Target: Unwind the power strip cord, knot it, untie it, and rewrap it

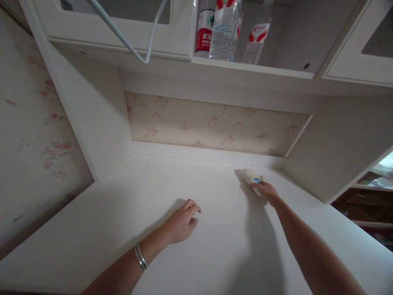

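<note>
Near the back right of the white desktop (pixel 211 254), my right hand (pixel 264 190) grips a small white sneaker (pixel 249 175). Lace-like rows run across its top and a blue patch shows at its opening. The sneaker's far end points toward the back wall; my fingers hide part of its near end. Over the middle of the desktop is my left hand (pixel 182 222), with a silver bracelet on the wrist. Its fingers are loosely bent and apart, and they hold nothing.
Overhead, a cabinet shelf (pixel 251 67) holds several plastic bottles (pixel 224 37). A pale cable or tube (pixel 123 37) hangs before the cabinet at upper left. White side panels (pixel 95 106) bound the desktop, with flowered wallpaper (pixel 199 123) behind. Shelves (pixel 365 205) stand at far right.
</note>
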`<state>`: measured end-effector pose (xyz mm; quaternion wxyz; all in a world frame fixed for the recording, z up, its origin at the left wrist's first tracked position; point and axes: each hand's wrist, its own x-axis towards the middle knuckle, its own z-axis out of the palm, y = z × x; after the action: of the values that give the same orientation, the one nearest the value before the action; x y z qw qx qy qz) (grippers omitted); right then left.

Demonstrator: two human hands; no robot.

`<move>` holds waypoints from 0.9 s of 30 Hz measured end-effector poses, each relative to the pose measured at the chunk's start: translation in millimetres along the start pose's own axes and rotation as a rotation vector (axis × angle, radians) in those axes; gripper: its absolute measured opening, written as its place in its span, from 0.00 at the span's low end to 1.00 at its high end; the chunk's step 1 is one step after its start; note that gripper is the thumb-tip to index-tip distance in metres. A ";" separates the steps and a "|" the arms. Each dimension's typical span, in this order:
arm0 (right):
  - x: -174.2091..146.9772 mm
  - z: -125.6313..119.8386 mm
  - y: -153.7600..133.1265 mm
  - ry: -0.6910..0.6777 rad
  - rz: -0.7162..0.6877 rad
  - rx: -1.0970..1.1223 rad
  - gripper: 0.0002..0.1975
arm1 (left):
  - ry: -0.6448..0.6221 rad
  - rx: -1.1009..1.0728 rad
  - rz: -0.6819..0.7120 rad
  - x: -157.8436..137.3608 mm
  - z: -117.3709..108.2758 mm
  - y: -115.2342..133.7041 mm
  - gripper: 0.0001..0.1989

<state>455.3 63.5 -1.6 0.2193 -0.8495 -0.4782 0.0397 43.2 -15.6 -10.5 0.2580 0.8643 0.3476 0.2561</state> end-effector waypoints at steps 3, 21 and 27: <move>-1.2 -2.6 -1.0 -0.040 0.028 -0.003 0.22 | -0.003 0.018 -0.002 -1.4 0.0 -1.5 0.15; -213.9 39.6 -184.3 -0.363 -0.663 0.619 0.16 | 0.246 -0.298 -0.149 8.4 8.5 -25.3 0.22; -233.8 65.9 -203.1 -0.475 -0.732 0.597 0.24 | 0.129 -0.376 -0.238 4.0 -2.4 -45.9 0.17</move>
<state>149.4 -17.8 -10.9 0.3366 -0.4952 -0.7480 0.2864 22.7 16.6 -36.3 0.4202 0.7357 0.4092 0.3387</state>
